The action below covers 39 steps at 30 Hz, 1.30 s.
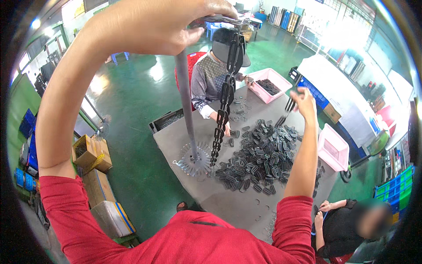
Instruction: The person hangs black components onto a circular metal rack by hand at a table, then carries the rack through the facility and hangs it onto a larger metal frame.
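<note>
I judge much is left: one chain [226, 93] hangs right of the pole [185, 97], a loose pile [266, 154] lies beyond it. My right hand [306, 104] pinches clips [290, 104]; my left hand's [187, 28] grip, by the pole's top, I cannot tell.

Strong light flooded the workshop from windows [338, 28] at upper right, bleaching the surrounding area nearly white, while a lamp [36, 23] glared at upper left. The green floor [145, 132] threw back pale patches of light in the upper left. Small highlights edged the dark pieces [263, 163] near center, reasonably sharp on the gray worktop [176, 143]. Fisheye distortion bent lines toward a black rim; heavy blur masked a person's head [373, 220] at lower right.
</note>
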Available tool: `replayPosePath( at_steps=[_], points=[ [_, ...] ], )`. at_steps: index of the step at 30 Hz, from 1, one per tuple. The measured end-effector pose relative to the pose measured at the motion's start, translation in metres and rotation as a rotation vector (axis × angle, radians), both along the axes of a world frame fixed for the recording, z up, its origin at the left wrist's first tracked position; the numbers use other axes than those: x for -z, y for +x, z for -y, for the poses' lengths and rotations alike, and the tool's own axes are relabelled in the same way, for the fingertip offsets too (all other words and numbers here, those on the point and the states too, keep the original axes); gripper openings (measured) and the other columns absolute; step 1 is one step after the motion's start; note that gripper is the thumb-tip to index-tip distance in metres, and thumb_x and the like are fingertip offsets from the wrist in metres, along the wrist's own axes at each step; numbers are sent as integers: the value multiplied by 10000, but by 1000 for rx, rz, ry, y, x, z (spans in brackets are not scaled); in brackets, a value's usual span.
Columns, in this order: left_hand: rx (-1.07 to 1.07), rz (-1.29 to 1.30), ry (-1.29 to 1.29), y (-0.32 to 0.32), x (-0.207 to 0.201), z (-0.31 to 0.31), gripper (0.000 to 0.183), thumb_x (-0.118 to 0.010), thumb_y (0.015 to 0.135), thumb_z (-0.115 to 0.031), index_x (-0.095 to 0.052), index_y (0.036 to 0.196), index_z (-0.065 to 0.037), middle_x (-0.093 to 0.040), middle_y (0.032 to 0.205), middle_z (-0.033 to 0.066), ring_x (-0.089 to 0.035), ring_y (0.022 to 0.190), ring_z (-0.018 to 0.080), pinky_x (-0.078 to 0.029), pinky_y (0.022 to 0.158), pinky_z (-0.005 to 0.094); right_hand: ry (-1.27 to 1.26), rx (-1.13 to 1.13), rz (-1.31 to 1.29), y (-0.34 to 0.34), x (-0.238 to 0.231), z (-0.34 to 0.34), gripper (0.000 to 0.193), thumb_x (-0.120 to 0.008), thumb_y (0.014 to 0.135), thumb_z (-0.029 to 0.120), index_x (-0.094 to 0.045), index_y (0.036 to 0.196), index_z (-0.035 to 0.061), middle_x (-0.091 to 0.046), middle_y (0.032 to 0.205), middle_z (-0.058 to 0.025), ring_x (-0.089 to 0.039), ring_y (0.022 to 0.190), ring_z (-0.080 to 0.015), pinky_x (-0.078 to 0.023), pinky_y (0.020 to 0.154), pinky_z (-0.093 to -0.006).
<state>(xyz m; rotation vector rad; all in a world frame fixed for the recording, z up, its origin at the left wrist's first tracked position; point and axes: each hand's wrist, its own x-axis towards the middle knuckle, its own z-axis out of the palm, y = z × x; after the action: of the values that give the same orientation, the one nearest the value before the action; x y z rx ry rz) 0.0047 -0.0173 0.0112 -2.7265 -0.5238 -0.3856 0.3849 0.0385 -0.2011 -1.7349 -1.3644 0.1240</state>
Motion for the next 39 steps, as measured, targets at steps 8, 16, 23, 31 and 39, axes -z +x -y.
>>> replayPosePath(
  at_steps=[8,16,23,31,39],
  points=[
    [-236,-101,-51,13,-11,11,434,-433,720,23,-484,1142,111,-571,1075,240,-575,986,310,-454,882,342,631,-176,115,-144,-57,19,199,-617,806,165,-622,973,57,-631,792,-63,-541,541,-82,-425,530,-224],
    [-174,12,-62,12,-3,-9,461,-402,668,102,-506,1116,126,-561,1097,253,-587,968,297,-460,874,314,878,-201,266,-226,-91,15,145,-635,753,113,-648,884,54,-623,694,-90,-552,533,-114,-431,498,-270],
    [-494,-84,-208,12,-10,-7,448,-406,682,97,-501,1119,127,-537,1145,242,-585,923,332,-459,876,337,451,-872,-917,-159,-74,8,177,-613,808,128,-652,922,-2,-611,676,-55,-363,423,-31,-282,416,-177],
    [6,24,6,-5,-2,-6,354,-426,754,21,-520,1090,88,-583,1022,219,-569,926,329,-454,833,375,289,-128,-359,6,1,1,190,-585,841,165,-642,935,10,-636,736,-39,-352,446,-22,-259,410,-184],
    [-138,-90,-20,2,-4,-1,326,-458,772,-50,-516,1057,97,-575,933,247,-581,858,326,-459,797,386,-542,163,24,66,63,11,287,-680,729,239,-633,887,3,-640,714,-80,-577,486,-132,-443,460,-232]
  ],
)
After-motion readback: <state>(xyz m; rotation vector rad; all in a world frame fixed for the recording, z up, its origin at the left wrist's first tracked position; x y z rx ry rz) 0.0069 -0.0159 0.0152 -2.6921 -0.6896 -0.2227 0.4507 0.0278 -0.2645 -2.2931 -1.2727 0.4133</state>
